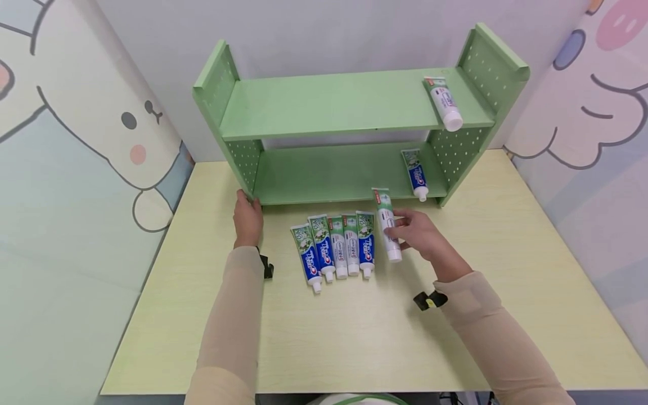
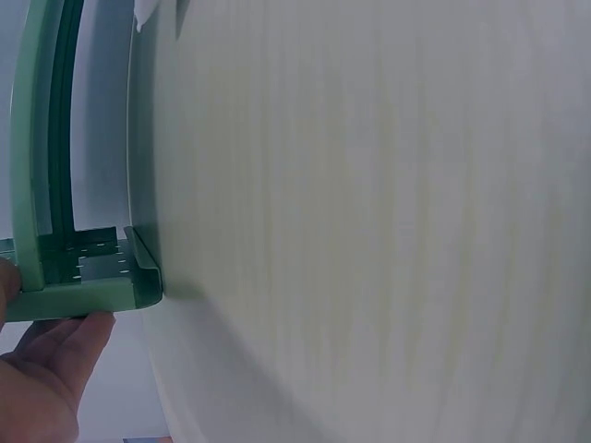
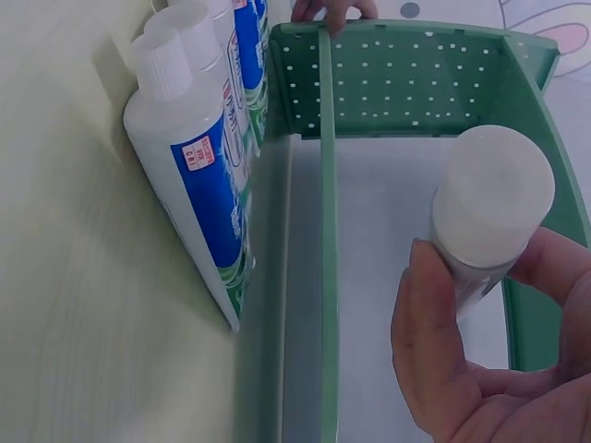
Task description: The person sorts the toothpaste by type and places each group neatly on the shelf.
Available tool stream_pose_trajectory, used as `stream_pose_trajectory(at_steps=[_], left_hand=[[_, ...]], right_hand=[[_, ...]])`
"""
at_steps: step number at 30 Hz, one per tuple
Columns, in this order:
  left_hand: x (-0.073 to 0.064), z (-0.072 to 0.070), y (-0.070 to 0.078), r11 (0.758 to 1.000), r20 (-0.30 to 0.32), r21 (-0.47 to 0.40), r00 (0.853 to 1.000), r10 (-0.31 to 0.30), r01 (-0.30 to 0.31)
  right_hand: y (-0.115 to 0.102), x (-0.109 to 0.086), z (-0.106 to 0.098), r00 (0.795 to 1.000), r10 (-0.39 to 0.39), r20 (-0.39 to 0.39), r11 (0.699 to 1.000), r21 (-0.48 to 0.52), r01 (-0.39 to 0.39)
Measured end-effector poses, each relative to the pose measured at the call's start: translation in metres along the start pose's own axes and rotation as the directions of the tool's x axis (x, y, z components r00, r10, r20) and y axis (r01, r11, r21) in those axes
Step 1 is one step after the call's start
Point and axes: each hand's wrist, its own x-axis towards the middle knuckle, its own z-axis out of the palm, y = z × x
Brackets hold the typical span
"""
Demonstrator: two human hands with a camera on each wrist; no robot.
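My right hand pinches a white-and-green toothpaste tube between thumb and fingers, its cap toward me. In the right wrist view the tube's white cap rises above the fingertips. At the lower left corner of the green shelf, my left hand grips the side panel; in the left wrist view its fingers curl behind the panel edge. Beside the held tube, several blue-and-green and white-and-green toothpaste tubes lie in a row on the table.
On the upper board at the right lies a white-and-green tube. A blue-and-green tube lies on the lower board at the right, its cap over the front edge. The wooden table stands between walls with cartoon animals.
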Motion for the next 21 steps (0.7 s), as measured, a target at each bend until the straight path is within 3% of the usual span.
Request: stream_pose_trajectory(at_steps=[21], left_hand=[[-0.001, -0.001, 0.000, 1.000, -0.014, 0.001, 1.000, 0.009, -0.009]], right_hand=[[-0.032, -0.010, -0.007, 0.996, -0.082, 0.019, 0.997, 0.003, 0.082]])
